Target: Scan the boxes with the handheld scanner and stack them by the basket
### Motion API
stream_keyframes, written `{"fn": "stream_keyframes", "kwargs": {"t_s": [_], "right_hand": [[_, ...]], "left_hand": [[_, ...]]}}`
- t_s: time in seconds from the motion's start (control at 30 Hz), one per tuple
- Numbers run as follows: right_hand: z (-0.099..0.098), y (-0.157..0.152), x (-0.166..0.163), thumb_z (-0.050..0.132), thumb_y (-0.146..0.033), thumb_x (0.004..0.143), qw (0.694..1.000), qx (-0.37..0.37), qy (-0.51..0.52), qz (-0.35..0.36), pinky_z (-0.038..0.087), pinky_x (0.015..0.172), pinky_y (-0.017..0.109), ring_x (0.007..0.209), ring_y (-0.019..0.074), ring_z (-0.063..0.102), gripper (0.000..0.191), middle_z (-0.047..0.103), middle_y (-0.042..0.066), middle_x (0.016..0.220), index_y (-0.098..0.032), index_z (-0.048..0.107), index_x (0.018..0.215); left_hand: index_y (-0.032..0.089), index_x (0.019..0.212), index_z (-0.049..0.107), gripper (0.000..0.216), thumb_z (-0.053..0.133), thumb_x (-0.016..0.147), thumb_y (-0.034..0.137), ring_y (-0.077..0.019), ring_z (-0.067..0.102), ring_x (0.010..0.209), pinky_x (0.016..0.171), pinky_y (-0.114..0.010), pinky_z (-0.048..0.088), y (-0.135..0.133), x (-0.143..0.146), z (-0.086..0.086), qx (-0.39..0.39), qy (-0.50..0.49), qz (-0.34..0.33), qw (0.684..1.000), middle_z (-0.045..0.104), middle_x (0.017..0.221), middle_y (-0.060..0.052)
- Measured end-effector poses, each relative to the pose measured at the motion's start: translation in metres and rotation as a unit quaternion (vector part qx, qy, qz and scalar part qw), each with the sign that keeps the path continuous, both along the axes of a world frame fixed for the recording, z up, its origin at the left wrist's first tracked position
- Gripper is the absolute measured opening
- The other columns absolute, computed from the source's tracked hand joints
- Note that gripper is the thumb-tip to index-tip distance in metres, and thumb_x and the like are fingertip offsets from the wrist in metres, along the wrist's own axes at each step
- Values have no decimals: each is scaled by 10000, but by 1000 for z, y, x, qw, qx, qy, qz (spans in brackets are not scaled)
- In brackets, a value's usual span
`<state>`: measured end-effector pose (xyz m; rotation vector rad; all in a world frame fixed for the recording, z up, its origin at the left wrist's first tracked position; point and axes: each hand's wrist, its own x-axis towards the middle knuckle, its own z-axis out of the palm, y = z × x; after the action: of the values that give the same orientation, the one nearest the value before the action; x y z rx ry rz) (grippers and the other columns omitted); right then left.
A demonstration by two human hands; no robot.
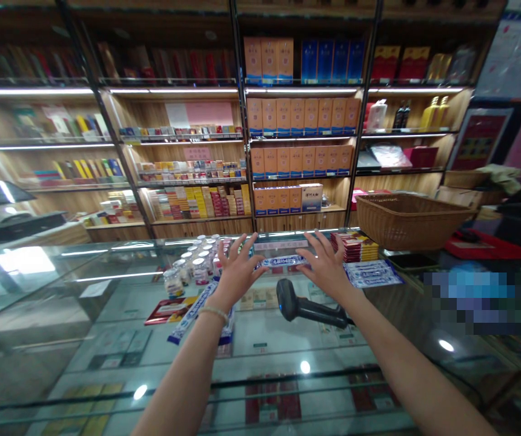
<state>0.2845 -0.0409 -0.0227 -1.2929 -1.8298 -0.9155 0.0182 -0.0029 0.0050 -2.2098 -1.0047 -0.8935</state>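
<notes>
Both my hands reach out over a glass counter (106,339). My left hand (238,269) has its fingers spread apart and holds nothing. My right hand (325,263) is spread the same way and is also free. Between the two hands lies a long blue and white pack (283,261), with the fingertips close to its ends. A black barcode scanner (308,307) lies on the glass just under my right wrist. Another blue and white strip (194,315) lies beneath my left forearm.
Several small white-capped jars (192,266) stand left of my left hand. A wicker basket (408,219) sits at the right, with red packs (355,245) and blue packs (372,274) in front of it. Shelves of boxes (297,115) fill the back wall.
</notes>
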Motion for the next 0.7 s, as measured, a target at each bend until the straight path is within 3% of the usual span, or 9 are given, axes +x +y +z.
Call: {"fn": "stream_keyframes", "kwargs": {"t_s": [0.1, 0.4, 0.6, 0.7], "right_hand": [[1, -1, -2, 741, -403, 888, 1000, 14, -1, 1, 43, 1238, 592, 1472, 295, 365, 317, 550, 95, 1521, -294, 681, 1179], [-3, 1, -5, 703, -325, 921, 999, 37, -19, 10, 30, 1236, 595, 1455, 274, 386, 33, 582, 39, 1497, -295, 704, 933], [-2, 1, -8, 673, -302, 943, 1000, 23, 15, 14, 70, 1223, 591, 1452, 273, 388, 60, 593, 30, 1485, -291, 708, 896], [0, -1, -9, 673, -312, 941, 999, -1, 38, 25, 86, 1217, 602, 1462, 285, 370, 60, 578, 38, 1499, -289, 715, 906]], "left_hand": [[302, 961, 756, 157, 782, 845, 404, -374, 418, 1467, 1224, -734, 12, -2, 1, 1, 4, 3, 0, 1000, 493, 1588, -54], [286, 928, 755, 137, 755, 871, 411, -368, 404, 1477, 1221, -743, 17, -4, 5, 0, 2, 24, -3, 1000, 475, 1601, -72], [276, 903, 757, 128, 720, 898, 398, -357, 399, 1480, 1232, -721, 9, -3, 7, -2, 14, 26, -6, 1000, 488, 1591, -75], [299, 995, 759, 139, 701, 912, 395, -351, 420, 1464, 1236, -709, 11, -3, 7, -3, 25, 20, -2, 999, 495, 1586, -73]]}}
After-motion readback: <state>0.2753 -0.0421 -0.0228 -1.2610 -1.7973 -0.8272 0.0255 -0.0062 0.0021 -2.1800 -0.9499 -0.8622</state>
